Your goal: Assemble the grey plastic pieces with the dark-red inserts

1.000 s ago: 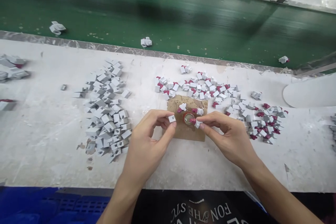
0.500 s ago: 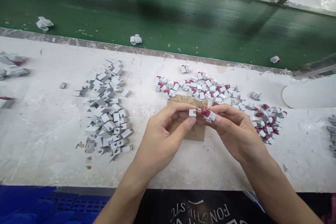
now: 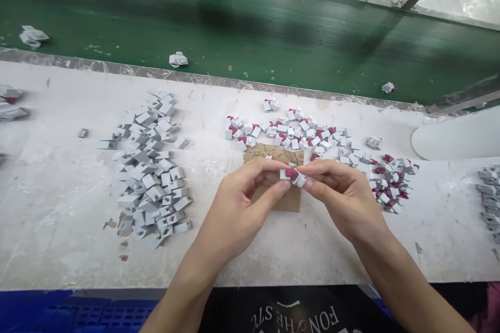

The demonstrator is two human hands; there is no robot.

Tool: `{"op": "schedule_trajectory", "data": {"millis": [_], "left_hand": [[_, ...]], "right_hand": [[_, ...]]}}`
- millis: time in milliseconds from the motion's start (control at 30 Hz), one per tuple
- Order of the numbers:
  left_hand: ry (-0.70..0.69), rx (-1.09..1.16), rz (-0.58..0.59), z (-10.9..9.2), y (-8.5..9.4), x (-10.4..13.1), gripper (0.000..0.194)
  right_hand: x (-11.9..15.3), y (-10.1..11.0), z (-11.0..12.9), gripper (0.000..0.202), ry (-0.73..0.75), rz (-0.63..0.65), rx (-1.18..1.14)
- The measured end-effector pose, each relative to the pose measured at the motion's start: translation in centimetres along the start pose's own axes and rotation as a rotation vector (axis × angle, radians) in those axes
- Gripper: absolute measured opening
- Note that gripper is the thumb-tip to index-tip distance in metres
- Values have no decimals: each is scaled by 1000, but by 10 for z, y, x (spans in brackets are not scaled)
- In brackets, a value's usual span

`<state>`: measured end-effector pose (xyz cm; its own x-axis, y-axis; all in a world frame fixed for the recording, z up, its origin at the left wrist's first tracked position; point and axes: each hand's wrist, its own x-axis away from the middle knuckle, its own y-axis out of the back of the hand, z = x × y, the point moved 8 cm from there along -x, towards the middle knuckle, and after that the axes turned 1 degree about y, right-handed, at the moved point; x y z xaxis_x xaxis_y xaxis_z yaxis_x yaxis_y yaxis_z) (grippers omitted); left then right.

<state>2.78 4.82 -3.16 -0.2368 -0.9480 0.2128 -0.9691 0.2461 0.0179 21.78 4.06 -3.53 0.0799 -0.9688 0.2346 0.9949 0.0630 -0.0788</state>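
Above a brown cardboard piece (image 3: pixel 289 203), both hands meet at the middle of the table. Between thumb and fingers, my left hand (image 3: pixel 250 192) pinches a small light grey block (image 3: pixel 284 174). My right hand (image 3: pixel 339 187) grips a grey and dark red piece (image 3: pixel 296 176), whose red part touches the grey block. Fingertips partly cover both parts. Left of my hands lies a large pile of grey blocks (image 3: pixel 154 166). Beyond the cardboard are scattered grey and red pieces (image 3: pixel 292 130), with another cluster (image 3: pixel 392 182) beside my right hand.
A green conveyor belt (image 3: pixel 234 26) runs along the far side, carrying a few grey pieces (image 3: pixel 178 59). A white rounded object (image 3: pixel 457 138) rests at the right. More grey parts (image 3: pixel 490 200) lie at the right edge. Blue crates (image 3: pixel 105 315) show below the table at left.
The two held parts, apart before, have come together and now touch. My right hand has moved slightly left. The pieces on the belt appear further left, as the whole view has shifted a little.
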Motion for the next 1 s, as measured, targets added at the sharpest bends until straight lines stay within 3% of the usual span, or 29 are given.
{"op": "schedule_trajectory", "data": {"millis": [233,367,467,567,633,700,767,867,1000], "left_hand": [[-86,-214,92,-19,-2,-6,11],[-161,-412,115,-45,-5,-40,14],[-218,-556,-52,-60,7,-96,11],[-152,-580,-234,-56,26,-162,12],[-93,-549,-309,-48,34,-199,17],[-53,-523,-321,-39,33,-226,19],[-31,-524,-308,-33,29,-243,18],[-21,-572,-332,-31,25,-246,12],[-91,-667,-384,-40,22,-202,18]], "right_hand": [[-4,-1,17,6,80,73,101],[-24,14,36,11,158,73,246],[-64,68,58,22,257,-233,601],[-112,136,75,37,282,-605,959],[-145,169,75,40,254,-673,1015],[-171,189,73,36,210,-684,1021],[-185,195,71,25,156,-682,1011],[-179,183,74,15,103,-665,957],[-130,146,75,17,88,-538,815]]}}
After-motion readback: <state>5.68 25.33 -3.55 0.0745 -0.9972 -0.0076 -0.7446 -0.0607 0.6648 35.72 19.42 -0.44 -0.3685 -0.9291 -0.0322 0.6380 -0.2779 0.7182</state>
